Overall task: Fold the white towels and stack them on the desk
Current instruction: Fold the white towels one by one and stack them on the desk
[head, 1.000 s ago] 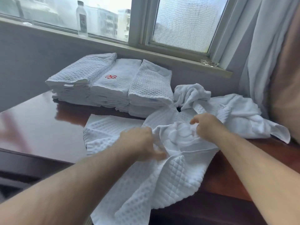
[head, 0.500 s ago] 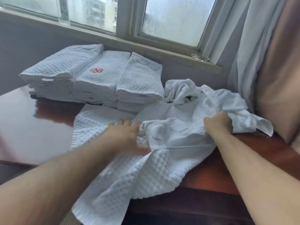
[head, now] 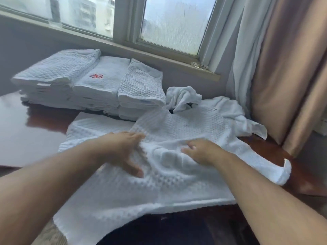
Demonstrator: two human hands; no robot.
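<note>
A white waffle-weave towel (head: 185,124) lies spread over the dark wooden desk (head: 31,135), its near edge hanging off the front. My left hand (head: 122,149) rests flat on its middle with the fingers spread. My right hand (head: 201,151) lies on the wrinkled cloth just to the right, fingers loosely bent; whether it pinches a fold is unclear. Three stacks of folded white towels (head: 92,84) stand at the back left, one with a red emblem. Crumpled white towels (head: 184,98) lie behind the spread one.
A window sill (head: 159,55) runs along the back with a small glass dish (head: 199,65) on it. White and tan curtains (head: 276,68) hang at the right, close to the desk's right end. The left part of the desk shows bare wood.
My right hand has let go of the towel's right edge and come back toward the middle. The towel now lies flatter and wider. My left hand slid slightly forward.
</note>
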